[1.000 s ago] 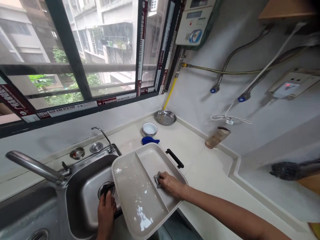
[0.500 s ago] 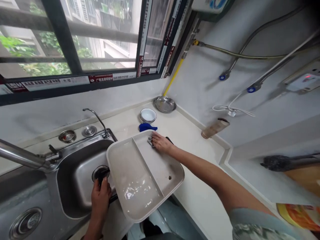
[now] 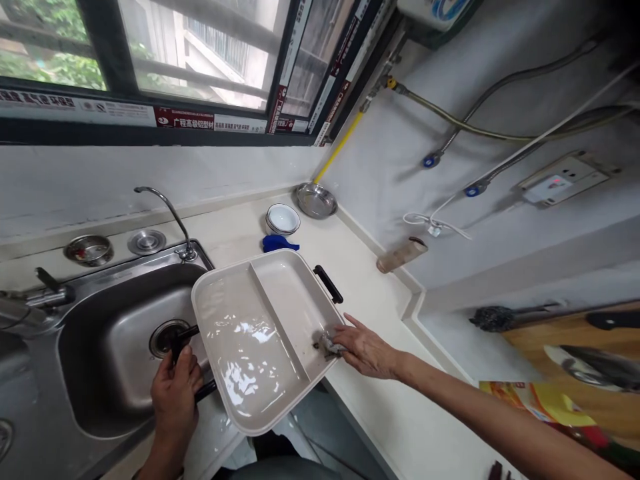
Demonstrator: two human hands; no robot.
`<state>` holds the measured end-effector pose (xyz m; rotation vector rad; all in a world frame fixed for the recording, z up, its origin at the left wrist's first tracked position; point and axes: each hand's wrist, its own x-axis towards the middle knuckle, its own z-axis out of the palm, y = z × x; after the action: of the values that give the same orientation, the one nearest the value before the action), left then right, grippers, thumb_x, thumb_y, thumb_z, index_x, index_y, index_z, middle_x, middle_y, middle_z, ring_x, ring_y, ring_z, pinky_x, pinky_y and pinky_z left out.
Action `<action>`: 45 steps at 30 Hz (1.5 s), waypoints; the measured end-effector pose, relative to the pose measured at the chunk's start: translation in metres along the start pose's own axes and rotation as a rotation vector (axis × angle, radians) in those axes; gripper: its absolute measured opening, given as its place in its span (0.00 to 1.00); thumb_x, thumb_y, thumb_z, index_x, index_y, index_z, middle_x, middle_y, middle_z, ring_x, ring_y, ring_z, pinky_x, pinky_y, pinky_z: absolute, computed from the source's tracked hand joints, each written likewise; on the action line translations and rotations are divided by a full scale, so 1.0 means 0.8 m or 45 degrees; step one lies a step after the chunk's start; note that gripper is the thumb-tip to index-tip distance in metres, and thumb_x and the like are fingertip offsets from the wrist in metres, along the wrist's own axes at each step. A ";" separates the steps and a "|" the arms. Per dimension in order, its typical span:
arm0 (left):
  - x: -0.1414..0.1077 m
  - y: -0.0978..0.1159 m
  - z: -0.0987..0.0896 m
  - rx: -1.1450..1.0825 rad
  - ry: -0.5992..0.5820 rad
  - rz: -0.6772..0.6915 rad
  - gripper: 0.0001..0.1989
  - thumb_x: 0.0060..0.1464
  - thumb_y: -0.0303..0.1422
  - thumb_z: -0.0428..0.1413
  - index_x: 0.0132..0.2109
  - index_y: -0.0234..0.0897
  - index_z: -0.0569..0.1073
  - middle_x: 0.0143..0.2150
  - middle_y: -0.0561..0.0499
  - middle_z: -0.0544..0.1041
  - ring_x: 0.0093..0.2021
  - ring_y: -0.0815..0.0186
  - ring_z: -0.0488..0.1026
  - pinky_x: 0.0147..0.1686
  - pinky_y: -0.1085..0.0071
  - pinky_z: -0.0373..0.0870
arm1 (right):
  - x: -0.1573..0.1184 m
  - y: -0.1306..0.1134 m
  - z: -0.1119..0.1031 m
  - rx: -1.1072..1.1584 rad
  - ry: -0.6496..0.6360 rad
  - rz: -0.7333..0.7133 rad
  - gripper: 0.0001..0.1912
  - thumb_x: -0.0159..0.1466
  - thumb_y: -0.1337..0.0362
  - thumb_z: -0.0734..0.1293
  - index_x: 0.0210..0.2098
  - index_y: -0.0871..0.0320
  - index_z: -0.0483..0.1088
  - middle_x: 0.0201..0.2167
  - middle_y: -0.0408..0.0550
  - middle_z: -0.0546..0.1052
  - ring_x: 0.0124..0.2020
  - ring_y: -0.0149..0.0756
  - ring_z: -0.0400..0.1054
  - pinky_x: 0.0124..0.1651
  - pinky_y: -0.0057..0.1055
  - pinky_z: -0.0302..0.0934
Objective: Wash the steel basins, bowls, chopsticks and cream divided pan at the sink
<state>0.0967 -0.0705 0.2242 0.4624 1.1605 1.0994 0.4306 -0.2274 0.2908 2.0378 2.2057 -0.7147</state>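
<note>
The gray scrubber [image 3: 332, 345] lies directly at our right grip [image 3: 369, 351], on its left side, with the fingertips together on it; its own long axis is too bunched up to tell. Our right hand is the nearer one, its forearm reaching in from the lower right. Beneath the scrubber is the divided tray [image 3: 233, 303], touched near the right-hand corner of its near end, inside the narrower compartment [image 3: 285, 287]. Dark specks [image 3: 316, 345] sit just beside the scrubber.

The tray's long axis follows its divider [image 3: 277, 320], slanting from the far left toward the near right. Our left grip [image 3: 175, 388] is clamped on the black left handle [image 3: 206, 391], so the tray lies to the right of it and to the left of our right grip. The opposite handle [image 3: 329, 285] is free of both.

The tray spans the sink's [image 3: 123, 313] right edge and the worktop [image 3: 370, 407], its near end reaching past the worktop's front edge. Just beyond its far edge we see a blue object [image 3: 279, 243], then white bowls [image 3: 283, 219], and a steel dish [image 3: 317, 201] at the worktop's far corner.
</note>
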 end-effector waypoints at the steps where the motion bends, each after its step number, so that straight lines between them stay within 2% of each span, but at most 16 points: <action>1: 0.000 0.000 0.000 -0.012 -0.005 -0.001 0.24 0.37 0.41 0.70 0.30 0.39 0.62 0.18 0.66 0.57 0.16 0.79 0.51 0.13 0.83 0.48 | 0.000 -0.014 0.004 0.029 0.015 0.025 0.15 0.66 0.67 0.59 0.47 0.53 0.74 0.48 0.50 0.80 0.60 0.42 0.67 0.73 0.54 0.36; 4: 0.001 0.000 0.000 -0.009 0.023 -0.009 0.24 0.36 0.41 0.71 0.30 0.39 0.63 0.18 0.65 0.59 0.16 0.79 0.52 0.13 0.83 0.49 | 0.015 -0.054 0.021 0.120 0.010 -0.046 0.15 0.71 0.63 0.55 0.43 0.54 0.74 0.42 0.50 0.80 0.49 0.40 0.72 0.69 0.48 0.46; 6: 0.001 0.001 0.000 0.005 0.043 -0.017 0.24 0.36 0.42 0.71 0.30 0.39 0.64 0.19 0.65 0.61 0.16 0.79 0.53 0.13 0.83 0.51 | 0.028 -0.064 0.028 0.179 -0.044 -0.142 0.18 0.73 0.62 0.53 0.37 0.56 0.73 0.36 0.49 0.79 0.41 0.39 0.72 0.62 0.41 0.57; 9: 0.000 0.001 0.000 0.006 0.017 -0.014 0.24 0.37 0.41 0.71 0.31 0.39 0.64 0.19 0.65 0.60 0.16 0.80 0.52 0.12 0.83 0.49 | 0.039 -0.039 0.022 0.177 -0.164 -0.203 0.21 0.73 0.63 0.52 0.30 0.55 0.71 0.30 0.47 0.77 0.34 0.36 0.70 0.49 0.34 0.62; 13: 0.001 -0.001 -0.001 0.009 -0.005 -0.026 0.24 0.38 0.42 0.71 0.32 0.39 0.64 0.19 0.66 0.59 0.16 0.80 0.52 0.12 0.83 0.48 | 0.059 0.019 0.007 -0.104 -0.343 -0.189 0.12 0.66 0.68 0.61 0.29 0.57 0.73 0.31 0.48 0.79 0.34 0.37 0.70 0.53 0.39 0.60; 17: 0.002 -0.002 -0.004 0.020 -0.005 -0.028 0.25 0.38 0.43 0.71 0.32 0.39 0.64 0.19 0.66 0.58 0.16 0.80 0.51 0.12 0.83 0.47 | 0.096 0.023 0.029 -0.094 -0.457 -0.393 0.08 0.57 0.76 0.67 0.31 0.59 0.76 0.36 0.50 0.81 0.41 0.40 0.72 0.51 0.35 0.62; 20: 0.002 -0.003 -0.005 0.053 -0.013 -0.028 0.25 0.39 0.44 0.71 0.33 0.39 0.65 0.19 0.66 0.58 0.16 0.80 0.51 0.13 0.83 0.47 | 0.114 0.005 0.055 0.162 -0.320 -0.627 0.08 0.59 0.75 0.68 0.35 0.58 0.77 0.41 0.50 0.80 0.47 0.39 0.71 0.54 0.34 0.62; 23: 0.004 -0.004 -0.006 0.103 -0.016 -0.021 0.24 0.40 0.45 0.70 0.34 0.39 0.65 0.20 0.66 0.57 0.16 0.80 0.51 0.13 0.84 0.48 | 0.127 0.000 0.065 0.313 -0.147 -0.678 0.06 0.64 0.70 0.68 0.38 0.58 0.77 0.41 0.51 0.80 0.46 0.39 0.70 0.54 0.36 0.63; 25: 0.005 -0.005 -0.007 0.129 -0.016 -0.008 0.24 0.40 0.45 0.70 0.33 0.40 0.63 0.20 0.66 0.55 0.16 0.79 0.51 0.14 0.83 0.48 | 0.147 0.002 0.064 0.327 0.013 -0.634 0.07 0.67 0.68 0.65 0.40 0.58 0.77 0.41 0.53 0.79 0.47 0.40 0.69 0.54 0.36 0.63; 28: 0.005 -0.005 -0.008 0.174 -0.016 0.017 0.24 0.40 0.45 0.70 0.33 0.40 0.63 0.20 0.66 0.55 0.17 0.79 0.51 0.14 0.83 0.48 | 0.201 0.003 0.054 0.249 0.248 -0.548 0.10 0.68 0.69 0.62 0.41 0.60 0.76 0.43 0.55 0.79 0.47 0.41 0.69 0.55 0.38 0.63; 32: 0.003 -0.001 -0.008 0.282 0.015 0.020 0.27 0.37 0.49 0.69 0.33 0.40 0.63 0.20 0.66 0.57 0.17 0.78 0.53 0.16 0.81 0.51 | 0.266 0.005 0.010 0.228 0.502 -0.313 0.11 0.67 0.71 0.62 0.40 0.60 0.77 0.41 0.54 0.79 0.45 0.41 0.71 0.54 0.39 0.63; 35: 0.003 0.002 -0.009 0.346 0.053 0.027 0.28 0.35 0.52 0.68 0.32 0.40 0.64 0.20 0.65 0.58 0.18 0.77 0.55 0.17 0.80 0.53 | 0.249 0.023 -0.028 0.303 0.597 -0.228 0.11 0.67 0.69 0.62 0.44 0.59 0.76 0.43 0.53 0.79 0.46 0.41 0.72 0.54 0.39 0.65; 38: 0.006 0.003 -0.009 0.360 0.080 0.030 0.29 0.33 0.54 0.67 0.34 0.39 0.66 0.20 0.64 0.58 0.19 0.76 0.55 0.17 0.79 0.53 | 0.182 0.042 -0.034 0.348 0.373 -0.395 0.11 0.66 0.69 0.63 0.45 0.59 0.76 0.43 0.52 0.79 0.45 0.40 0.73 0.51 0.36 0.65; 40: 0.008 0.003 -0.009 0.354 0.094 0.015 0.30 0.32 0.54 0.67 0.34 0.39 0.67 0.19 0.64 0.58 0.19 0.76 0.55 0.17 0.79 0.53 | 0.138 0.046 -0.017 0.347 0.120 -0.494 0.11 0.65 0.71 0.63 0.43 0.60 0.77 0.41 0.52 0.79 0.42 0.38 0.73 0.47 0.33 0.66; 42: 0.009 0.003 -0.009 0.342 0.103 -0.004 0.30 0.31 0.54 0.68 0.34 0.39 0.67 0.19 0.64 0.58 0.19 0.76 0.55 0.17 0.79 0.54 | 0.116 0.041 0.011 0.331 -0.058 -0.557 0.09 0.63 0.72 0.66 0.40 0.61 0.77 0.40 0.53 0.78 0.41 0.37 0.73 0.44 0.31 0.66; 45: 0.007 0.000 -0.008 0.302 0.075 0.015 0.30 0.32 0.54 0.68 0.34 0.40 0.66 0.19 0.65 0.57 0.18 0.76 0.54 0.17 0.79 0.53 | 0.136 0.022 0.048 0.209 0.018 -0.629 0.07 0.61 0.73 0.67 0.37 0.60 0.77 0.39 0.54 0.77 0.43 0.40 0.71 0.47 0.33 0.66</action>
<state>0.0913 -0.0672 0.2190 0.6241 1.3493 0.9948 0.4233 -0.1399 0.2140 1.5568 2.7748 -0.9449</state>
